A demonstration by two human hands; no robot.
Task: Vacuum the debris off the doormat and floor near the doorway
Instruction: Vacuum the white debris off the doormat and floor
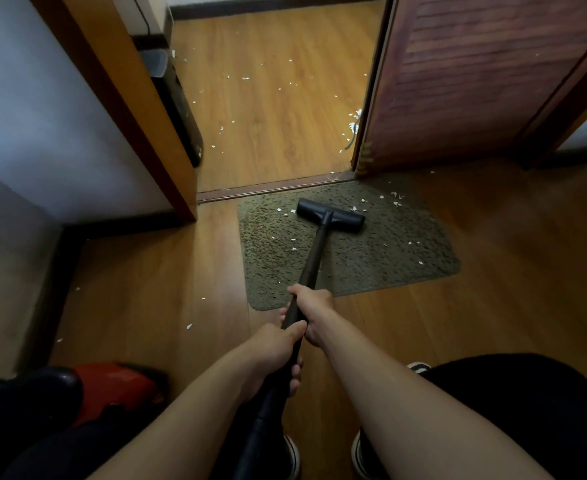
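Observation:
A black vacuum wand [314, 252] runs from my hands out to its flat floor head [331, 215], which lies on the far part of the olive doormat [382, 251]. My right hand [314, 308] grips the wand higher up, at the mat's near edge. My left hand [278, 355] grips it just below. White paper scraps [396, 199] dot the mat, mostly right of and behind the head. More scraps [247, 78] lie scattered on the wooden floor beyond the doorway threshold [274, 187].
A brown door [475, 81] stands open on the right of the doorway. A door frame and white wall [42, 116] close the left side. The red and black vacuum body [112, 389] sits at my lower left. A dark appliance [177, 102] stands just inside the room.

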